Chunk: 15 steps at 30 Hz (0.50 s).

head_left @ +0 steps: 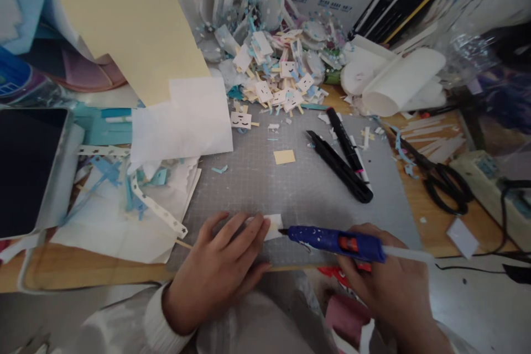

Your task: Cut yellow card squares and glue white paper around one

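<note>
My right hand [384, 274] is closed around a blue hot glue gun [323, 237] with a clear glue stick out of its back end. The gun's dark nozzle points left, at the right end of a small white paper piece [272, 227] with a pale yellow patch on it. Fingers of my left hand [228, 260] lie stretched out over the left part of that paper, holding it against the grey cutting mat [244, 188]. A small cream paper rectangle [284, 157] lies farther up the mat. My left fingertips partly hide the white paper.
A black utility knife [340, 166] and a marker [344, 141] lie on the mat's right. Scissors [446, 185] and a power strip [481, 182] are farther right. Small paper faces [286, 72] pile up behind. Paper scraps [136, 193] and a tablet [29, 166] are left.
</note>
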Available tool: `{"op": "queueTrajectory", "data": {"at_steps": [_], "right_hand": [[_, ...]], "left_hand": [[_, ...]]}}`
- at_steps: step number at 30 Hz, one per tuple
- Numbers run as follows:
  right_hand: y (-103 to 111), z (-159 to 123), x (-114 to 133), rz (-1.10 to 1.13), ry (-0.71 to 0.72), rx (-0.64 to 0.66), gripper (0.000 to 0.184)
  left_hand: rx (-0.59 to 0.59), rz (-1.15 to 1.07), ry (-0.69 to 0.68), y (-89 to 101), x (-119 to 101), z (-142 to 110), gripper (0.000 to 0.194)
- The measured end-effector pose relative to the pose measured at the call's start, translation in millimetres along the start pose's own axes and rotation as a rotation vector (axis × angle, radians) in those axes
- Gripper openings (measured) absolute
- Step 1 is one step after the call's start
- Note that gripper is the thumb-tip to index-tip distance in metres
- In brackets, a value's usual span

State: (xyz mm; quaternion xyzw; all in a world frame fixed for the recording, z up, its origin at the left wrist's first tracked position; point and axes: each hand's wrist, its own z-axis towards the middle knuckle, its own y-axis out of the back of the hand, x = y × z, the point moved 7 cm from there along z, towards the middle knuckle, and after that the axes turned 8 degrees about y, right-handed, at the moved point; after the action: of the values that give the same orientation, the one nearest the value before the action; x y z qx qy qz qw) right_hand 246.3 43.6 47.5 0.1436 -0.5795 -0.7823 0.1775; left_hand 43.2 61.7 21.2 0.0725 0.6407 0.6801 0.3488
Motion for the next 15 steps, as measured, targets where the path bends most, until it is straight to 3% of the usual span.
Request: {"op": "queueTrajectory", "data": {"at_steps": [3, 5, 10, 13, 15], "right_hand": [[3.2, -4.2, -1.6, 0.018, 0.006, 0.000, 0.024], [8.8, -10.6, -12.0, 0.011, -0.083, -0.034, 0.029], [35.0, -50.9, -80.7, -0.239, -0.666, -0.271, 0.050], [32.7, -75.0, -122.8, -0.245, -0.806, -0.368, 0.081], [19.0, -92.5, -149.5, -0.233, -0.949, -0.302, 0.085]], "left_hand": [[0.014, -0.046, -0.010, 1.1, 0.9, -1.6, 0.046], [0.009, -0.098, -0.017, 4.3, 2.1, -2.2, 0.045], [-0.071, -0.226, 0.123, 17.3, 13.2, 4.7, 0.031], [-0.108, -0.140, 0.190, 18.7, 13.1, 13.9, 0.024], [-0.120, -0.062, 0.172, 17.4, 7.5, 20.5, 0.020]]}}
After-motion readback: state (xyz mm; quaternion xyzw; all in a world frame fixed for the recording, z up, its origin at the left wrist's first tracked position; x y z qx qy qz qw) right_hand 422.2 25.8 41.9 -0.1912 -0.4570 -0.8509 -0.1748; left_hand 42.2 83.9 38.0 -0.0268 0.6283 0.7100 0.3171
